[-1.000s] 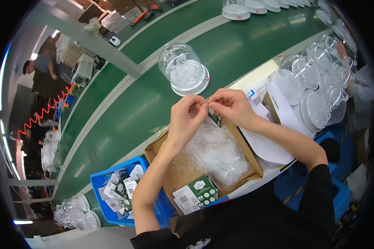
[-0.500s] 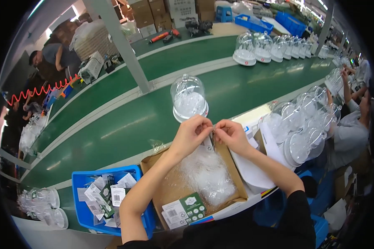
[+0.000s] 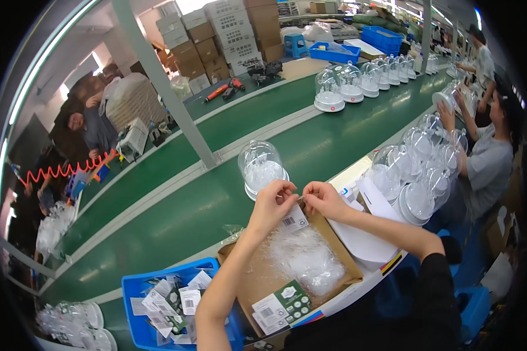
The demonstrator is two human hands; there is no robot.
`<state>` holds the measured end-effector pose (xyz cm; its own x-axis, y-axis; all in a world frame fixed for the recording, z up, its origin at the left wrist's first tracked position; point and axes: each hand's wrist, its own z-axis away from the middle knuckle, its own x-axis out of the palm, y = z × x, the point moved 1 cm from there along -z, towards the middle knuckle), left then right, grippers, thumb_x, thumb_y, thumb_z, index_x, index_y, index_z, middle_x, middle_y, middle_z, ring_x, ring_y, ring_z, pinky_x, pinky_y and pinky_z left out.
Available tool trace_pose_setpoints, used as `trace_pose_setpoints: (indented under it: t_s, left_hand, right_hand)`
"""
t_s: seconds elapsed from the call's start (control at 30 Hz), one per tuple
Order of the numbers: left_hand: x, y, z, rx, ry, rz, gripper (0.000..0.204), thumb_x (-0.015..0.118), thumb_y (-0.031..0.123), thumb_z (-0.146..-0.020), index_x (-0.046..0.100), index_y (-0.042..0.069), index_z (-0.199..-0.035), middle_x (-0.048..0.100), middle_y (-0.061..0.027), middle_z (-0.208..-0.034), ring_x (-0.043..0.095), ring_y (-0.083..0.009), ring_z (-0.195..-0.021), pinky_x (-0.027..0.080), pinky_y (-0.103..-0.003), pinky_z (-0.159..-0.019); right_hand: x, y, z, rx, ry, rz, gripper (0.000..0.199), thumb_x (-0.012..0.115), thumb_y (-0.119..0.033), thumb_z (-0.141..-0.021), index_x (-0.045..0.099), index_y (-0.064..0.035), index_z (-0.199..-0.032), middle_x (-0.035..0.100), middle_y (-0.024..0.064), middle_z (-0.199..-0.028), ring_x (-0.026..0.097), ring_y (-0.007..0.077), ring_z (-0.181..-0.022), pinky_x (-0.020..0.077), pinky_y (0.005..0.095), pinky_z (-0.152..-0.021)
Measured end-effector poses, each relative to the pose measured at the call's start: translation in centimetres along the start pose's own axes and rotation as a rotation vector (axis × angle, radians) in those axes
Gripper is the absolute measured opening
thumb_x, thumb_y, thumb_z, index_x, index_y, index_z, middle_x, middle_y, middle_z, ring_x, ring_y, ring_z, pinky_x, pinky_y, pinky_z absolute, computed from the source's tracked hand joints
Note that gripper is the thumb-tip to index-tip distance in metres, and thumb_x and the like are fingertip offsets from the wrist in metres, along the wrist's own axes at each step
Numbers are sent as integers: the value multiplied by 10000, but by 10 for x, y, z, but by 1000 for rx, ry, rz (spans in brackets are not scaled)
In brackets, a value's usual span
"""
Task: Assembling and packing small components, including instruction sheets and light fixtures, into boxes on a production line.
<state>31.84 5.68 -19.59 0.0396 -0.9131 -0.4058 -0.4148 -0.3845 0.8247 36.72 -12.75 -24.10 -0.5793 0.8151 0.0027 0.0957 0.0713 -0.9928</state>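
Observation:
A small white card tag (image 3: 294, 219) with a barcode hangs just below my fingertips, over the far edge of a shallow cardboard tray (image 3: 249, 279). My left hand (image 3: 273, 205) is closed in a pinch above it. Close by on its right, my right hand (image 3: 324, 200) pinches too. What runs between them looks like the tag's thin string, barely visible. Just beyond my left hand, a clear dome on a white base (image 3: 260, 166) stands upright on the green belt. Crumpled clear plastic film (image 3: 307, 254) and green-and-white cards (image 3: 282, 305) lie in the tray.
Left of the tray, a blue bin (image 3: 136, 286) holds many tags. Several domes (image 3: 413, 161) crowd the right side near a co-worker (image 3: 487, 146). Another row of domes (image 3: 351, 85) lines the far belt. A grey post (image 3: 170, 88) rises beyond the belt.
The view has tilted, so the scene sits lower in it. My fingertips have moved slightly apart, and more of the tag shows under them. The co-worker at right shows more fully.

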Motion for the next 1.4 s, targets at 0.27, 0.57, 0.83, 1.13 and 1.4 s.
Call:
trace_pose_setpoints:
  t_s: [0.27, 0.57, 0.83, 1.13, 1.4]
  left_hand:
    - [1, 4, 1, -3, 205, 139, 287, 717, 31, -792, 554, -14, -1024, 565, -66, -877, 572, -120, -795, 518, -234, -635]
    - [-18, 3, -2, 63, 293, -21, 389, 677, 37, -807, 541, 21, -1170, 624, -112, -1115, 596, -212, -1083, 505, -330, -846]
    - [-51, -27, -11, 26, 621, -26, 219, 587, 9, -876, 578, -6, -1094, 666, -95, -939, 621, -120, -749, 506, -253, -642]
    - [-78, -63, -12, -38, 766, 125, 223, 641, 74, -858, 592, 18, -1069, 616, -27, -846, 469, -73, -647, 390, -231, -552]
    - [-75, -60, -14, -30, 806, 144, 208, 649, 91, -856, 614, 28, -1051, 645, -68, -916, 571, -129, -772, 452, -248, -618]
  right_hand:
    - [-13, -49, -16, -38, 29, -93, 111, 467, -155, -979, 475, -47, -958, 621, 89, -911, 668, 169, -815, 548, 275, -579]
    - [13, -85, -50, 30, -74, -89, 123, 458, -165, -971, 483, -45, -976, 631, 97, -990, 667, 182, -895, 550, 282, -640]
    - [40, -79, -101, -274, -35, 329, 136, 559, -126, -884, 561, 10, -872, 640, 102, -911, 646, 199, -751, 496, 291, -646]
    - [64, -61, -165, -637, 181, 648, 121, 622, -114, -810, 613, 6, -826, 608, 146, -1027, 598, 280, -943, 491, 348, -771]
    - [61, -47, -198, -241, 99, 602, 214, 603, -190, -788, 659, 16, -783, 640, 119, -697, 618, 187, -673, 491, 326, -652]
